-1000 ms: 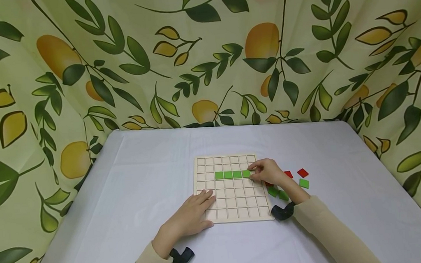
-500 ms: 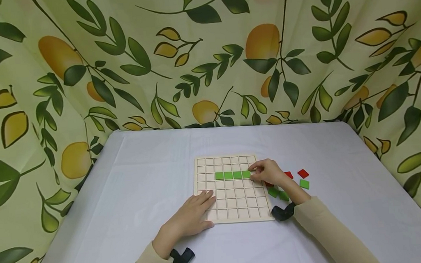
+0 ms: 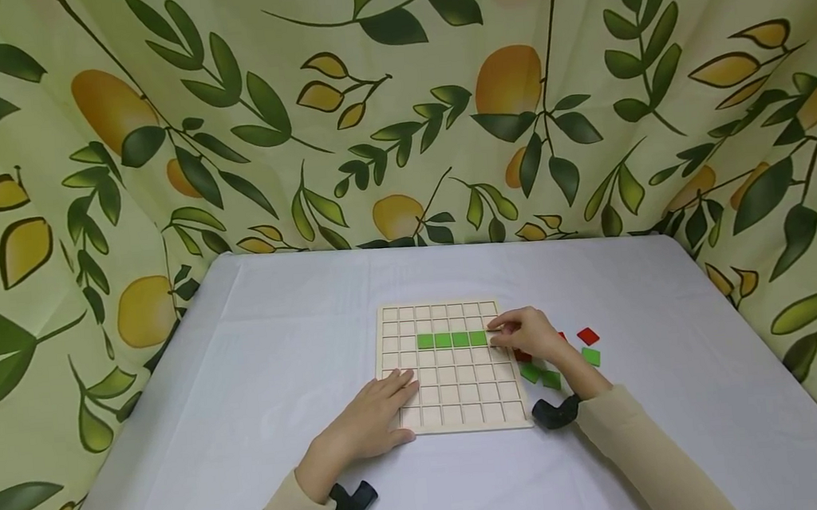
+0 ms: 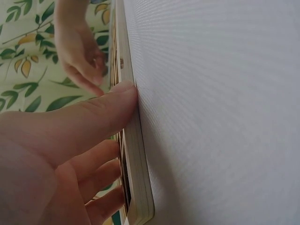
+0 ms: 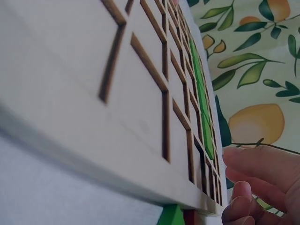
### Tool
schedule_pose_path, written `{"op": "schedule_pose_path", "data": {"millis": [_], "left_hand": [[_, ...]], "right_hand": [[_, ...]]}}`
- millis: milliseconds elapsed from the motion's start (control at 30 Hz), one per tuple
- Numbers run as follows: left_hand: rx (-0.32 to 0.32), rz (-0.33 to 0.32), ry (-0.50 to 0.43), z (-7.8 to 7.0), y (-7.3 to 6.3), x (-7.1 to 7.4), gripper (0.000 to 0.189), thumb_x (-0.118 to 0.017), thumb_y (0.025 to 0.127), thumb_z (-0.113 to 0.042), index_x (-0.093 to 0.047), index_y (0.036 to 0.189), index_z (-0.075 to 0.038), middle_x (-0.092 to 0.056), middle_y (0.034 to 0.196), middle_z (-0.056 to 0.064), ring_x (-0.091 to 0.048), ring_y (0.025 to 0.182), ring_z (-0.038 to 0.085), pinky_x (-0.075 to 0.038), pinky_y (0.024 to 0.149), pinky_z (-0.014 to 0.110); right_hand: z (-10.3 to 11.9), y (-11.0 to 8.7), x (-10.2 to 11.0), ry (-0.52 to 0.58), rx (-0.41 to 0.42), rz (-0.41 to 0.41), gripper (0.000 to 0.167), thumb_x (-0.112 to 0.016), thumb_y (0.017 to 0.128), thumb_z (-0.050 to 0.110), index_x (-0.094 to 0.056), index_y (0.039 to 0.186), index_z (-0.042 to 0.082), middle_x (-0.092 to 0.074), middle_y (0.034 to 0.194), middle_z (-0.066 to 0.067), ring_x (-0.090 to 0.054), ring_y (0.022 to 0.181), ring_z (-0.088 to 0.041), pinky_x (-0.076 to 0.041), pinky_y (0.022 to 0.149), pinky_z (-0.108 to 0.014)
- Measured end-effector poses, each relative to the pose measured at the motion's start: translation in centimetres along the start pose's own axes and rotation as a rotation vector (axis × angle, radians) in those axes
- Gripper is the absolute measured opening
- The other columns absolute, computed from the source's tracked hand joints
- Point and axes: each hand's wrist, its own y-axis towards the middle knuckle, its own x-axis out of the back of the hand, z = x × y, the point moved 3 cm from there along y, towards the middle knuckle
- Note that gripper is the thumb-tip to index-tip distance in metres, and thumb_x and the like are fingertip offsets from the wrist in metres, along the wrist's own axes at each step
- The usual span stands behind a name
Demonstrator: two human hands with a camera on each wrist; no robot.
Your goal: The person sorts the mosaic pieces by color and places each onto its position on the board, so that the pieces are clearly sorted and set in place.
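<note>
A pale wooden grid board [image 3: 470, 394] lies on the white table. Several green square tiles [image 3: 451, 340] form an unbroken row in its upper part. My left hand [image 3: 367, 418] rests on the board's lower left with its fingers spread, and in the left wrist view the thumb [image 4: 108, 108] touches the board's edge. My right hand [image 3: 532, 335] hovers at the right edge, beside the last green tile; thumb and index finger are apart and nothing shows between them. In the right wrist view, that hand [image 5: 262, 183] is just past the end of the green row [image 5: 202, 105].
Loose tiles lie right of the board: a red one [image 3: 588, 336], a green one [image 3: 591, 357], two more green ones [image 3: 551, 380] near the edge, and red ones partly hidden by the right hand. White cloth [image 3: 277, 321] covers the table; a leaf-patterned curtain [image 3: 398, 128] stands behind.
My right hand has shifted slightly to the right, away from the last green tile. The left hand and the row of tiles have stayed where they were.
</note>
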Motion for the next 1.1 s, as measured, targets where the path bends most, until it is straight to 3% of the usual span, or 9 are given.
{"op": "schedule_pose_path", "data": {"millis": [300, 600, 1100], "left_hand": [[0.003, 0.001, -0.006, 0.0, 0.0, 0.0, 0.068, -0.066, 0.089, -0.031, -0.04, 0.146, -0.006, -0.034, 0.158, 0.011, -0.03, 0.148, 0.034, -0.03, 0.119, 0.052], [0.014, 0.001, -0.015, 0.1, 0.0, -0.2, 0.068, -0.066, 0.089, -0.031, -0.04, 0.146, -0.007, -0.033, 0.158, 0.011, -0.03, 0.148, 0.033, -0.03, 0.119, 0.052], [0.007, -0.005, -0.004, -0.1, 0.1, -0.1, 0.069, -0.067, 0.088, -0.031, -0.04, 0.146, -0.005, -0.034, 0.158, 0.012, -0.031, 0.147, 0.033, -0.03, 0.119, 0.052]], "right_hand": [[-0.4, -1.1, 1.2, 0.034, 0.034, -0.028, 0.026, -0.071, 0.084, 0.011, -0.071, 0.105, -0.003, -0.059, 0.07, -0.004, -0.045, 0.06, -0.01, -0.038, 0.049, -0.019], [-1.1, -2.4, 1.9, 0.054, -0.01, -0.049, 0.028, -0.072, 0.084, 0.015, -0.07, 0.106, -0.003, -0.058, 0.072, -0.004, -0.046, 0.067, -0.012, -0.038, 0.052, -0.018], [-2.8, -4.6, 3.0, 0.054, -0.059, -0.099, 0.027, -0.073, 0.084, 0.016, -0.071, 0.105, -0.001, -0.052, 0.072, -0.001, -0.046, 0.064, -0.008, -0.04, 0.051, -0.017]]}}
